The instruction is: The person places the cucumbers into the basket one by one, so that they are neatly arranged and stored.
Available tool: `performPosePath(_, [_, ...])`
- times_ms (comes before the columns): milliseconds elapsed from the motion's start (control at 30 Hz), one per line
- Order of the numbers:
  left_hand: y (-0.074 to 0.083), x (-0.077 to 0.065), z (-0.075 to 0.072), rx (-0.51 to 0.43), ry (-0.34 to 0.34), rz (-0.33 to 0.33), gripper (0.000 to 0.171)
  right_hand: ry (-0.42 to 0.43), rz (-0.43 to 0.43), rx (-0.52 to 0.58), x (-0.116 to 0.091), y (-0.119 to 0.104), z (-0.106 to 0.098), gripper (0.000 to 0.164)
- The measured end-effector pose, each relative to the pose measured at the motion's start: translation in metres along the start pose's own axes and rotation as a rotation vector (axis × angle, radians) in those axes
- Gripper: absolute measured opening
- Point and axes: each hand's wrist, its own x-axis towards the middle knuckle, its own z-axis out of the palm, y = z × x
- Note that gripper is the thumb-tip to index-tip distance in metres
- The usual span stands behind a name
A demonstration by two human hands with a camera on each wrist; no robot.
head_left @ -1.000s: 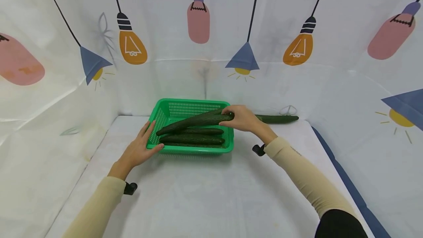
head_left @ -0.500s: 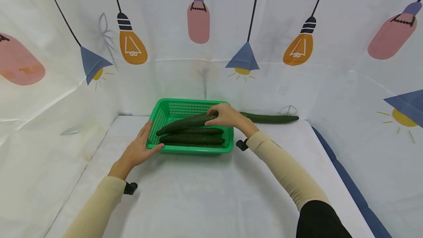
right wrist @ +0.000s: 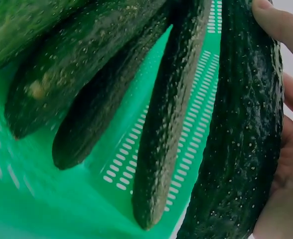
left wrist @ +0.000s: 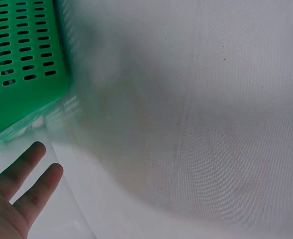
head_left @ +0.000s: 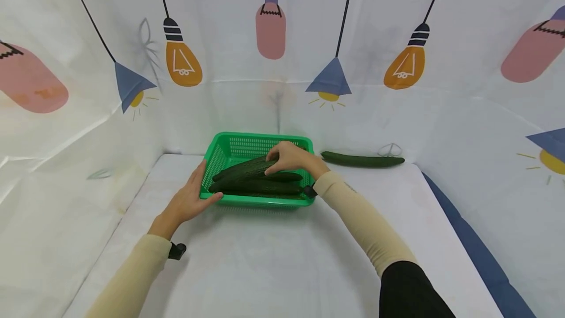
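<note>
My right hand reaches over the green plastic basket, thumb and fingers gripping a dark cucumber near its right end. In the head view this cucumber slants down to the left across several others inside. The right wrist view shows the other cucumbers fanned over the slotted basket floor. At the basket's front left corner rests my left hand, its thumb on the front rim and its fingers straight along the left side. Two spread fingers show below the basket wall in the left wrist view.
A single cucumber lies on the white table right of the basket, along the back edge. White sheeting printed with lamps and bulbs stands behind and on both sides. Blue fabric runs along the table's right side.
My right hand has moved left, and the gripped cucumber has come forward over the front ones. The cucumber outside now shows in full. My left hand stays at the corner; the head view shifts slightly.
</note>
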Motion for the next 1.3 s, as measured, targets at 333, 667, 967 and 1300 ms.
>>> performPosePath(333, [0.002, 0.0, 0.001, 0.029, 0.004, 0.012, 0.106, -0.033, 0.001, -0.012, 0.01, 0.006, 0.012, 0.046])
performPosePath(667, [0.006, -0.002, 0.002, 0.046, 0.007, 0.021, 0.098, -0.039, 0.032, 0.0, 0.021, 0.011, 0.022, 0.045])
performPosePath(967, [0.007, 0.004, -0.003, 0.104, 0.001, 0.015, 0.098, -0.061, 0.035, -0.023, 0.025, 0.011, 0.023, 0.047])
performPosePath(1300, [0.009, 0.009, 0.0, 0.105, -0.028, -0.028, 0.096, -0.086, 0.08, 0.041, 0.026, 0.012, 0.025, 0.049])
